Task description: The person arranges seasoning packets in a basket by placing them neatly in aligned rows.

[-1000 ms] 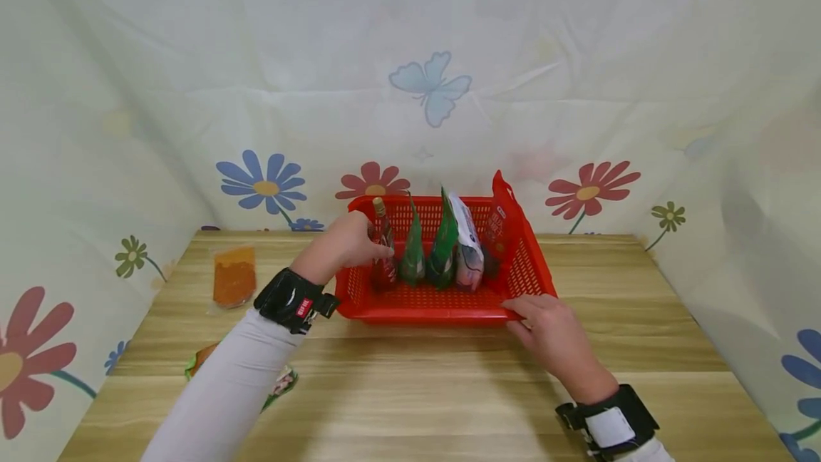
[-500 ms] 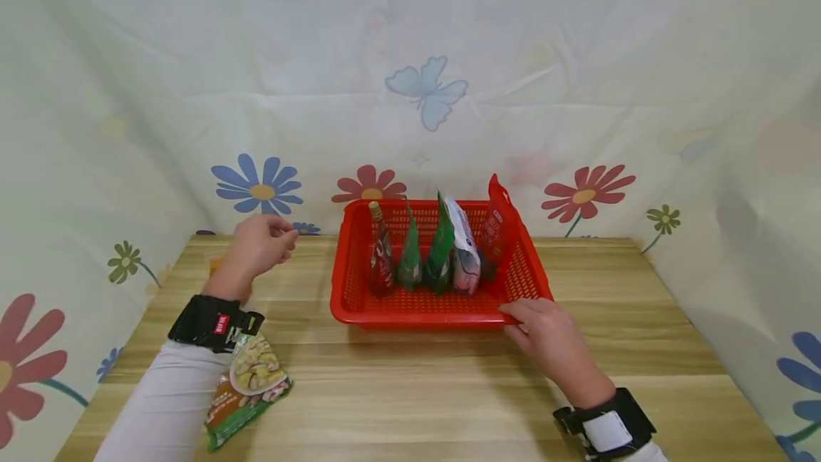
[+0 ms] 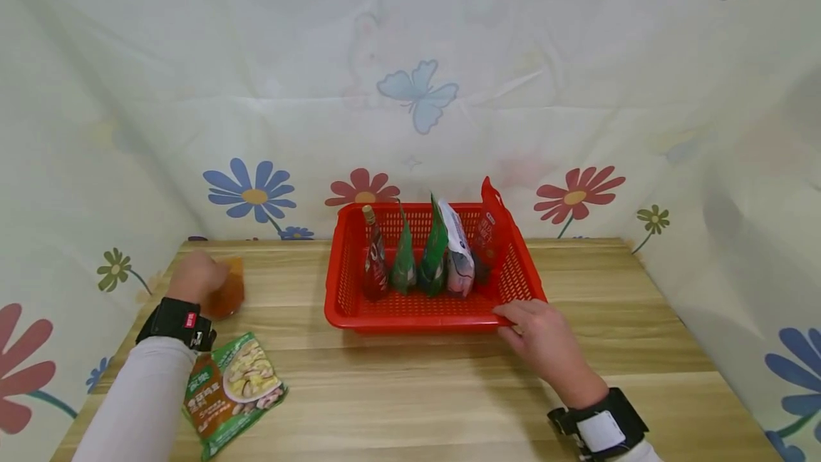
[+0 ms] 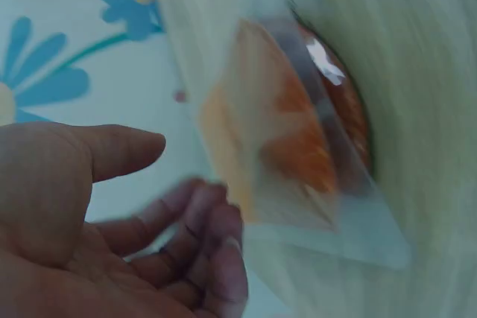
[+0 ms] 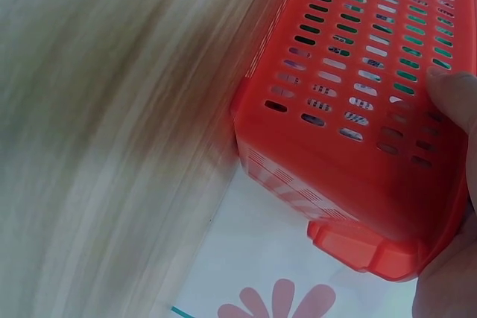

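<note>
L hand point(image 3: 195, 275) fingers point(image 4: 201, 214) loosely spread & relaxed, not closed on anything; in the wrist view they hover just beside the near edge of a clear pouch of orange powder point(image 4: 298, 147), blurry, so can't tell if the tips actually touch it. In the head view that hand covers the pouch's left part; the pouch point(image 3: 227, 291) lies flat on the wooden table point(image 3: 410, 391), well to the left of the red basket point(image 3: 410, 312), near the table's far-left corner. R hand point(image 3: 541, 341) fingers are together & bent over the basket's front-right corner, thumb point(image 5: 455, 98) pressed on the perforated wall, rest of the hand under the rim: gripping the basket. Basket sits approx mid-table toward the back cloth, resting on the wood. Inside it, standing in a row from its left side: a small dark sauce bottle w/ tan cap point(image 3: 374, 262), two green pouches point(image 3: 404, 262) point(image 3: 434, 257), a white & pink bag point(image 3: 459, 259), then a red packet point(image 3: 489, 230) leaning on the basket's right wall. In front-left of the basket, beside the L forearm, a green snack packet w/ food photo point(image 3: 234, 391) lies flat. Both wrists wear black straps; white sleeves. Behind the basket hangs a pale backdrop w/ flower & butterfly print point(image 3: 417, 91).
</note>
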The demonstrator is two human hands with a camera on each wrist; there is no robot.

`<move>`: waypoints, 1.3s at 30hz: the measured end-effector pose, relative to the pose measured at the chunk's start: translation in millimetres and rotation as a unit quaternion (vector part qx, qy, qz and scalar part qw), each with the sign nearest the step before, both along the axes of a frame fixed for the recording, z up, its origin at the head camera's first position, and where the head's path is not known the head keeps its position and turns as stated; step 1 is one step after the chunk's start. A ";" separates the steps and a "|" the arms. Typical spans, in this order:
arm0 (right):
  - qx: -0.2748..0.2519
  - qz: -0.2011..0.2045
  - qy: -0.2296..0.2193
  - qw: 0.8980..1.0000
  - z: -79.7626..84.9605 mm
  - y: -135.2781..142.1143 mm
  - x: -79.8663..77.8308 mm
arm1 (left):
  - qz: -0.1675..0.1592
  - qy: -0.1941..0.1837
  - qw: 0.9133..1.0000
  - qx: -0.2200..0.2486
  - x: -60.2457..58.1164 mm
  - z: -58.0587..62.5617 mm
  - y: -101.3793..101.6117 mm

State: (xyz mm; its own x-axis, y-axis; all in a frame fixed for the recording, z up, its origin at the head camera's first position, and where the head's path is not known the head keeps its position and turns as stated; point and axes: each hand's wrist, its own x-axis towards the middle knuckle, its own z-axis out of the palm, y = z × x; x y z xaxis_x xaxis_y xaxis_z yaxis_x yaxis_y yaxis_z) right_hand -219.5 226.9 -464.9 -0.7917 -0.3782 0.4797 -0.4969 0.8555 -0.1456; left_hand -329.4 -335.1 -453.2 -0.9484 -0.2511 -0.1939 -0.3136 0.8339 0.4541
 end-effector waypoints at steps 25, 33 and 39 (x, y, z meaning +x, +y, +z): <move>-0.003 0.000 0.012 1.000 -0.5 0.6 -0.5 | 0.087 -0.053 0.994 -0.033 -5.7 -19.9 -8.0; 0.000 0.000 0.009 1.000 0.3 0.3 0.2 | 0.087 0.006 0.993 0.076 1.6 -7.8 -4.8; -0.002 0.005 0.012 1.000 -0.4 0.4 -1.2 | 0.075 0.008 0.982 0.175 6.2 1.9 2.1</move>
State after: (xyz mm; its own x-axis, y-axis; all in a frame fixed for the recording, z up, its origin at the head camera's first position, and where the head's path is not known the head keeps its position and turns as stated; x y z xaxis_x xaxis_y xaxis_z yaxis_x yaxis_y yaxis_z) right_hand -220.7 227.3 -465.3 -0.7766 -0.3833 0.4999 -0.5081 0.8503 -0.1373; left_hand -323.1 -333.0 -451.3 -0.9092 -0.3097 -0.2783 -0.4118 0.5704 0.7107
